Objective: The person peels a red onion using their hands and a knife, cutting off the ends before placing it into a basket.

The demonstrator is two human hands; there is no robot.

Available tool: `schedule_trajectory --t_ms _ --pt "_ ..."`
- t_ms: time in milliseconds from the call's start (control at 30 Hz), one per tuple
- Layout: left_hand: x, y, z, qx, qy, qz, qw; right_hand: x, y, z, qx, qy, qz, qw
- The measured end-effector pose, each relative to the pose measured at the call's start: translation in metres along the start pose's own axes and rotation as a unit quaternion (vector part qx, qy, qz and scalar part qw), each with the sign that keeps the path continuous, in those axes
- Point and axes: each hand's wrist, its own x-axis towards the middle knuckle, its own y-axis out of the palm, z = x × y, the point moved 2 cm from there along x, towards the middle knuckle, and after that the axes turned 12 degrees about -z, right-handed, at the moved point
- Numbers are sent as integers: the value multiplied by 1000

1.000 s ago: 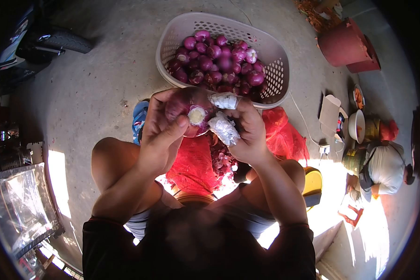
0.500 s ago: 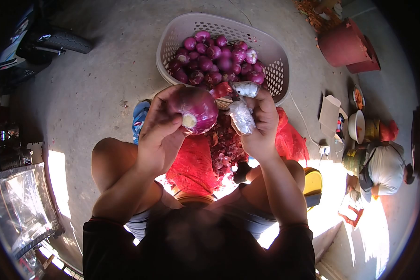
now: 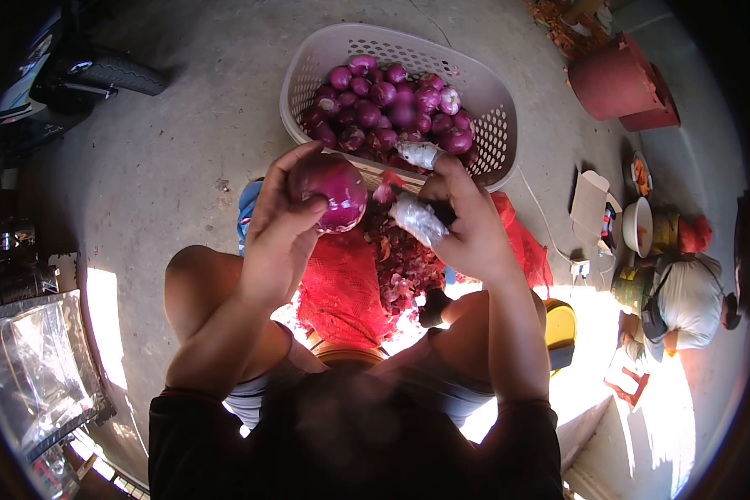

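My left hand (image 3: pixel 287 217) is closed around a red onion (image 3: pixel 329 192), its smooth purple side facing up. To the right, my right hand (image 3: pixel 467 212) has its thumb and forefinger apart, both wrapped in shiny silvery material. The other fingers are curled and partly hidden. A blurred pink scrap of onion skin (image 3: pixel 387 187) is between the two hands, apart from the wrapped fingertips. Below my hands are a red mesh sack (image 3: pixel 342 287) and a heap of onion skins (image 3: pixel 404 271). Just beyond them stands a perforated plastic basket (image 3: pixel 296 79) holding several peeled red onions (image 3: pixel 383 93).
A motorbike wheel (image 3: pixel 121 73) is at the upper left. At the right are a red tub (image 3: pixel 608 79), an open cardboard box (image 3: pixel 590 200) and a white bowl (image 3: pixel 639 225). Another person (image 3: pixel 687 300) sits low at the far right. A cable (image 3: pixel 542 212) runs along the floor.
My right hand has moved away from the onion, and its thumb and forefinger have spread. The red skin near its fingertips has come loose. The onion has turned and shifted slightly left.
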Motion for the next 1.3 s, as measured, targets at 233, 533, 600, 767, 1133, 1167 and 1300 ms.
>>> schedule_trajectory --t_ms 233,533,600,767,1133,1167,1300 --pt "-6 9 -4 112 96 35 989 -11 10 9 75 -35 -5 997" --pt "-7 14 -4 85 102 104 986 -8 14 10 50 -90 -11 995" --pt "-6 13 -3 86 102 108 985 -7 14 11 54 -86 2 995" --pt "-7 13 -5 92 88 92 988 -7 12 12 48 -80 23 995" --pt "-2 6 -9 175 90 70 978 -8 10 7 102 -45 6 994" --pt "-2 7 -10 185 87 68 977 -8 9 8 98 -44 9 994" --pt "-1 4 -3 106 89 28 990 -5 6 15 80 -51 32 995"
